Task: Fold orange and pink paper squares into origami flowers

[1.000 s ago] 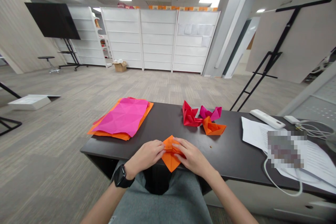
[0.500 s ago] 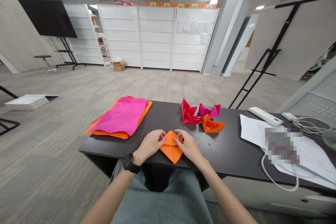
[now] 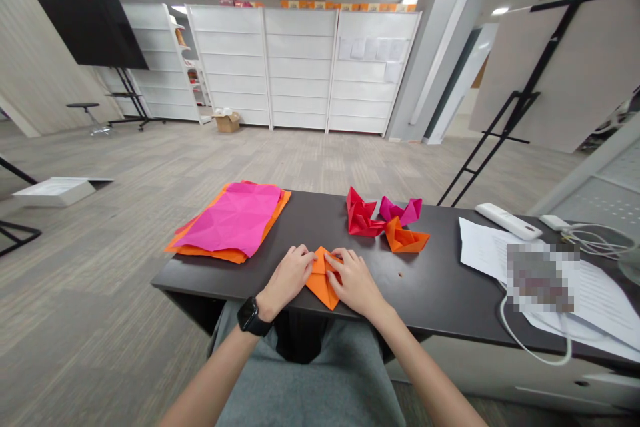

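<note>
A partly folded orange paper (image 3: 321, 278) lies at the near edge of the dark table (image 3: 440, 293). My left hand (image 3: 289, 275), with a black watch on its wrist, presses on the paper's left side with fingers curled. On the paper's right side rests my right hand (image 3: 353, 281), its fingers bent and pressing a fold down. Both hands touch the paper and nearly meet over its middle.
A stack of pink and orange sheets (image 3: 233, 220) lies at the table's left. Three folded paper figures, red (image 3: 361, 216), pink (image 3: 401, 209) and orange (image 3: 404, 239), sit behind my hands. White papers (image 3: 575, 287), a remote (image 3: 507, 221) and a cable (image 3: 530, 340) occupy the right.
My hands have come closer together over the orange paper, and more of it is covered than half a second ago. The view has shifted slightly.
</note>
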{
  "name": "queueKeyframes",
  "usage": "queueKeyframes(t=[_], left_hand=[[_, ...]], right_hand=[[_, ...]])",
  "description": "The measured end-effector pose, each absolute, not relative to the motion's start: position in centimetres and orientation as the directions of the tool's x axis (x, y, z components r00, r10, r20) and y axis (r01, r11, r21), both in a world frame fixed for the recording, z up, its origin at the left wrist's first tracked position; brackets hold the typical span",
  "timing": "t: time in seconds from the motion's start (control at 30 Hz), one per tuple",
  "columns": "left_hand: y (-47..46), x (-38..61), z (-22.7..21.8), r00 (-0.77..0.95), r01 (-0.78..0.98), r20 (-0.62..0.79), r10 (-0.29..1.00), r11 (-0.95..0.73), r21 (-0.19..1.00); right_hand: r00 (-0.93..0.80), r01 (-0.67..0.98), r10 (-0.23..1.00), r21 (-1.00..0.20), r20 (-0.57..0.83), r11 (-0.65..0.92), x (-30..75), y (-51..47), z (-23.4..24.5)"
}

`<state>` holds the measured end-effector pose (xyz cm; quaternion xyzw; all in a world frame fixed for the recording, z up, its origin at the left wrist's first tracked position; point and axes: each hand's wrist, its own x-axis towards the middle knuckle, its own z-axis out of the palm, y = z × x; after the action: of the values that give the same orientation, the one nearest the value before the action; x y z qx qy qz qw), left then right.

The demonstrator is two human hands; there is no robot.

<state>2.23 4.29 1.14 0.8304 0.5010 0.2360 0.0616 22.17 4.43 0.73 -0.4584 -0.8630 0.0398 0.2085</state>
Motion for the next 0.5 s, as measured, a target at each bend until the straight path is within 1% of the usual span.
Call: queueKeyframes(t=[0.07,0.17,0.23,0.3,0.4,0.5], left_hand=[[3.8,2.0,1.2,0.393,0.807,0.347,0.852,-0.5,0.314],[2.7,1.7,1.3,0.471,0.797,0.377,0.798,-0.568,0.206],[1.7,1.6,1.2,0.537,0.773,0.368,0.759,-0.617,0.145],[0.7,1.5,1.0,0.558,0.765,0.349,0.752,-0.63,0.135],[-0.5,1.4,0.5,0.539,0.783,0.334,0.773,-0.606,0.138],[-0.9,1.3,0.2,0.541,0.787,0.317,0.779,-0.602,0.137]], right_hand=[[-0.518,0.778,0.797,-0.216,0.311,0.59,22.0,4.2,0.9],[-0.537,0.785,0.79,-0.165,0.297,0.596,21.9,4.1,1.1],[-0.54,0.794,0.787,-0.131,0.297,0.594,21.9,4.1,1.2],[-0.539,0.803,0.787,-0.098,0.301,0.588,21.8,4.0,1.2],[-0.546,0.807,0.773,-0.046,0.323,0.589,21.4,3.6,1.2],[-0.64,0.728,0.695,-0.03,0.327,0.685,20.8,2.7,0.8]])
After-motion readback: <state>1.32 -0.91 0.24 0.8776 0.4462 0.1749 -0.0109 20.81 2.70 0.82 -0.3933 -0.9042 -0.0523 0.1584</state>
